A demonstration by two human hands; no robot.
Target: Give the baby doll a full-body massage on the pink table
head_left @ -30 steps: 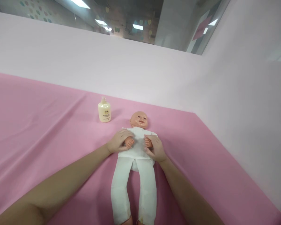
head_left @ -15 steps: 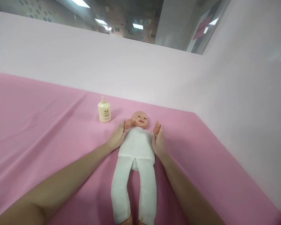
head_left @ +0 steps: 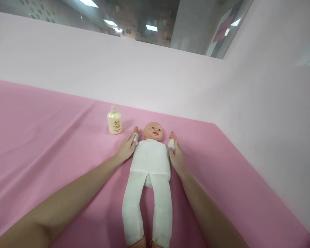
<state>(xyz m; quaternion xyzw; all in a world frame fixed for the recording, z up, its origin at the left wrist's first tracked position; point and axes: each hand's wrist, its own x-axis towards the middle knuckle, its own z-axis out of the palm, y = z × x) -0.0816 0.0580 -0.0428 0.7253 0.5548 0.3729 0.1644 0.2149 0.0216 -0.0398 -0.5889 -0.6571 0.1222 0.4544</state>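
Observation:
A baby doll with a white cloth body lies on its back, its head toward the wall and its feet cut off by the lower edge of view. My left hand is closed round the doll's arm on the left side, with the doll's small hand showing above my fingers. On the other side, my right hand grips the second doll arm, thumb on the white sleeve. Both doll arms point up beside its head.
A pale yellow bottle with dark print stands left of the doll's head. Pink sheeting, creased at the left, covers the surface. A white wall rises behind and at the right, with a window above.
Both doll arms have shifted outward from the head, and their white sleeves now show. My left hand has moved slightly left and down with the arm; the doll's body and the bottle stay put.

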